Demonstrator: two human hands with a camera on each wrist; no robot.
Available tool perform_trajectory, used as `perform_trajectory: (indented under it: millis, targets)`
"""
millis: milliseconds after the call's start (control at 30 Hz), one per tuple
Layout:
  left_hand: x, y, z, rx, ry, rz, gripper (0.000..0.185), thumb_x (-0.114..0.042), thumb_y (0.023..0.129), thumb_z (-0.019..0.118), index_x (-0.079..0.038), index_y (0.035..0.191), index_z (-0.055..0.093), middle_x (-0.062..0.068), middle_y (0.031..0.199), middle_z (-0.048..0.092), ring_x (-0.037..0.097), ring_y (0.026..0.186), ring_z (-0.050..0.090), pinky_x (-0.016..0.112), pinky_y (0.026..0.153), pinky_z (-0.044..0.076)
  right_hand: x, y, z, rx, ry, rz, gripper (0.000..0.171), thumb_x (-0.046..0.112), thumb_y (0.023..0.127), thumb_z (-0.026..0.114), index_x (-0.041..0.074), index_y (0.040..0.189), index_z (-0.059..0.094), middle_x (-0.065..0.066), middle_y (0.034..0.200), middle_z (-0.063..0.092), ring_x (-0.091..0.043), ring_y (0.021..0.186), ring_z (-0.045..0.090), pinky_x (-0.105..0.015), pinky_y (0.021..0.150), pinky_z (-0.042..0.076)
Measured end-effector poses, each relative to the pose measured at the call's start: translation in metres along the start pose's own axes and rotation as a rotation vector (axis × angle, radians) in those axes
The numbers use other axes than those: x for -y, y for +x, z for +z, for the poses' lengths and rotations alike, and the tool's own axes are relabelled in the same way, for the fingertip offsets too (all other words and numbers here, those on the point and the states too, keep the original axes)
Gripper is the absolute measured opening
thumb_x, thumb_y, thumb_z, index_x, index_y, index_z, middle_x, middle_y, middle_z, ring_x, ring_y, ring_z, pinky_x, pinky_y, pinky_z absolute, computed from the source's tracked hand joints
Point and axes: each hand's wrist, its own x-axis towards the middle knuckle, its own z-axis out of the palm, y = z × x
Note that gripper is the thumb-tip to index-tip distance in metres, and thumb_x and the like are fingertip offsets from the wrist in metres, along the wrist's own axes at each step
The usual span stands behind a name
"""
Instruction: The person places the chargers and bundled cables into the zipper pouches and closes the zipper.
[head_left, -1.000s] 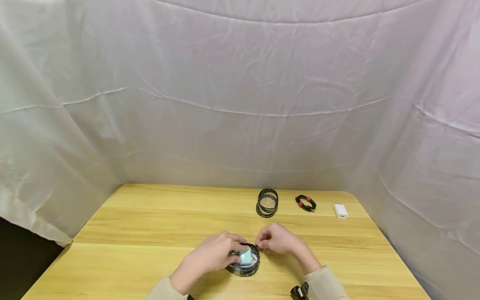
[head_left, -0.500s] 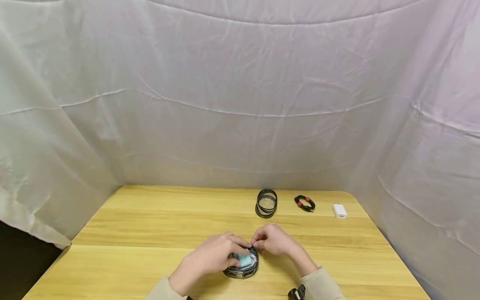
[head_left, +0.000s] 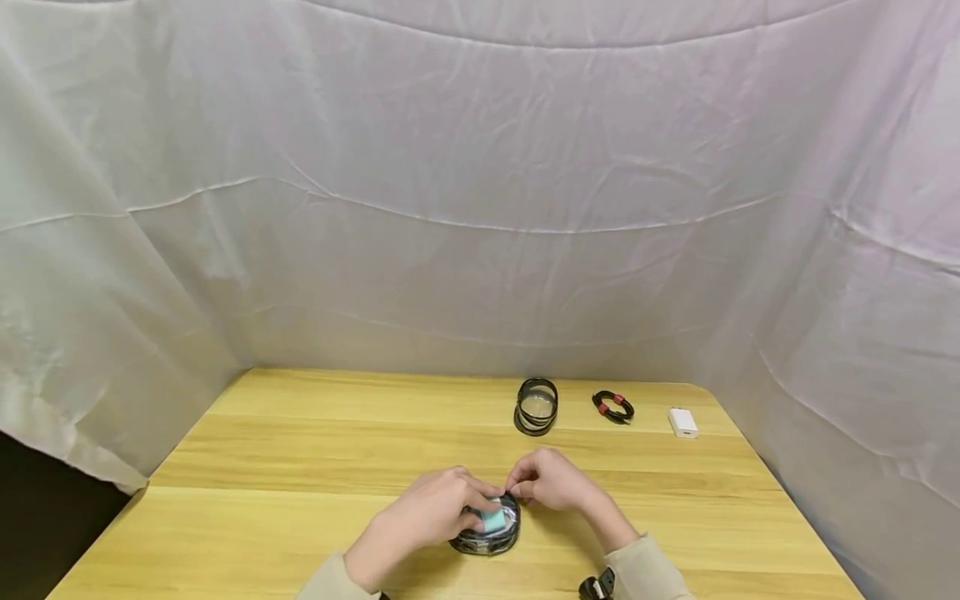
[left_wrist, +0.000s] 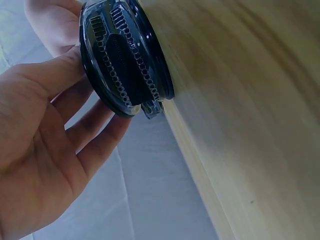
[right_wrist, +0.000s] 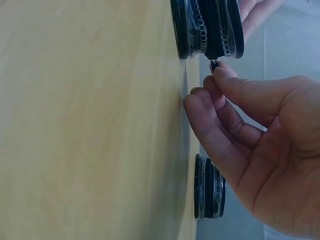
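Observation:
A small rounded clear zip pouch (head_left: 487,543) with black trim lies on the table in the head view, a light blue item (head_left: 492,521) showing through its top. My left hand (head_left: 432,510) holds the pouch from the left, thumb and fingers on its top and edge. In the left wrist view the zipper side of the pouch (left_wrist: 120,60) faces the camera, with that hand (left_wrist: 45,135) beside it. My right hand (head_left: 551,481) is at the pouch's far right edge. The right wrist view shows its thumb and index finger pinching the black zipper pull (right_wrist: 214,65).
Behind the hands stands a second clear pouch with black trim (head_left: 534,425). To its right lie a coiled black cable (head_left: 606,410) with red ties and a white charger plug (head_left: 683,422). Pale cloth (head_left: 480,275) hangs around the wooden table (head_left: 300,450).
My right hand has shifted slightly left along the pouch's far edge, closer to the left fingers. The clear top now lies over the light blue item. Other things on the table stay put.

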Motion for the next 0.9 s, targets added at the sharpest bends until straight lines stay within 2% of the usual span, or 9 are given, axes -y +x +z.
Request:
perform_trajectory:
  millis: [400, 767, 900]
  targets:
    - [-0.005, -0.001, -0.001, -0.02, 0.016, -0.027, 0.031, -0.026, 0.083, 0.086, -0.028, 0.114, 0.081, -0.017, 0.126, 0.071, 0.01, 0.106, 0.067, 0.028, 0.085, 0.059, 0.002, -0.004, -0.004, 0.003, -0.024, -0.01, 0.013, -0.003, 0.093, 0.071, 0.006, 0.085, 0.075, -0.002, 0.077, 0.071, -0.013, 0.066, 0.064, -0.022, 0.059, 0.053]
    - [-0.006, 0.001, -0.001, -0.013, -0.001, -0.026, 0.031, -0.025, 0.083, 0.086, -0.027, 0.114, 0.081, -0.017, 0.124, 0.072, 0.013, 0.105, 0.07, 0.028, 0.085, 0.06, 0.0, -0.008, -0.011, 0.056, -0.033, 0.0, 0.013, -0.003, 0.093, 0.072, 0.005, 0.083, 0.075, -0.003, 0.077, 0.072, -0.014, 0.068, 0.066, -0.023, 0.06, 0.057]
    - [-0.005, 0.0, -0.002, -0.008, 0.001, -0.023, 0.032, -0.025, 0.084, 0.086, -0.026, 0.115, 0.08, -0.017, 0.125, 0.071, 0.01, 0.103, 0.068, 0.027, 0.084, 0.059, 0.0, -0.008, -0.011, 0.064, -0.025, 0.008, 0.013, -0.003, 0.093, 0.071, 0.005, 0.084, 0.075, -0.003, 0.079, 0.072, -0.016, 0.069, 0.067, -0.025, 0.061, 0.059]
